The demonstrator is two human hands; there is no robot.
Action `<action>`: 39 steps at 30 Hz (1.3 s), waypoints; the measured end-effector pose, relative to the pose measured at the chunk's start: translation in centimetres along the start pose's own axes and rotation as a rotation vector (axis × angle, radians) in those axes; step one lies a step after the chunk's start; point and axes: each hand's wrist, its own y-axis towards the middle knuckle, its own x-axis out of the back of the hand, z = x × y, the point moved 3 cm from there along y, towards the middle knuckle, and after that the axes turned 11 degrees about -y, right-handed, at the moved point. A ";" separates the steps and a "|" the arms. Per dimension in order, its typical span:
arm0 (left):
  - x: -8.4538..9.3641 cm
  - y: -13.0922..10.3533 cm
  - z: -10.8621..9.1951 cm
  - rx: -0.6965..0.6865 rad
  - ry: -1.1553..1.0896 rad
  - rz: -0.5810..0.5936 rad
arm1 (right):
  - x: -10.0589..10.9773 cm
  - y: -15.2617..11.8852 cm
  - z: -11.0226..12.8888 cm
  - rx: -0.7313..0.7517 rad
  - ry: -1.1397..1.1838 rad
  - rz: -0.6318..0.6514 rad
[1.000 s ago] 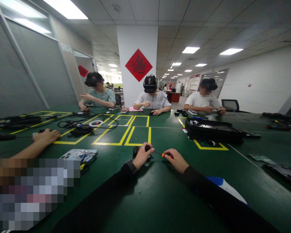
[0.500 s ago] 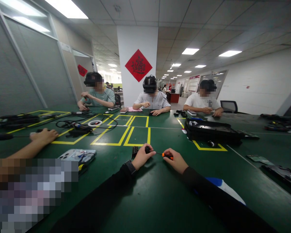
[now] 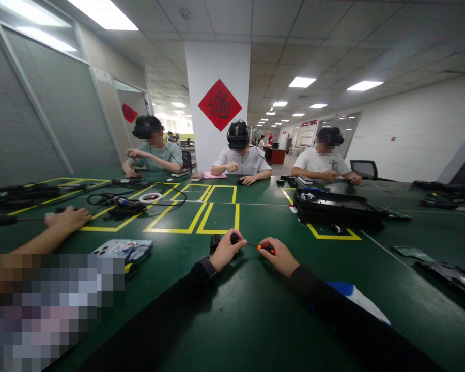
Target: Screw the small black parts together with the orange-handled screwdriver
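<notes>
Two hands are working at the green bench (image 3: 232,320): the left hand (image 3: 223,253), fingers curled, is holding a black part (image 3: 234,238); the right hand (image 3: 283,258), partly closed, is gripping an orange-and-black screwdriver (image 3: 269,249), its shaft pointing toward that part. Whether its tip is touching cannot be told. A black case (image 3: 337,206) is lying farther right.

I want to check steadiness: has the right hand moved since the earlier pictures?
No: against the fixed yellow tape, the right hand, holding the screwdriver, shows no clear shift in any direction.
</notes>
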 end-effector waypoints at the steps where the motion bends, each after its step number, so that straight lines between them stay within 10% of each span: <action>1: 0.0 0.0 0.0 0.001 0.004 -0.004 | 0.0 0.0 0.0 -0.002 -0.022 0.003; 39: 0.2 0.0 0.4 0.013 -0.015 -0.017 | -0.1 0.3 -0.2 0.053 -0.024 0.010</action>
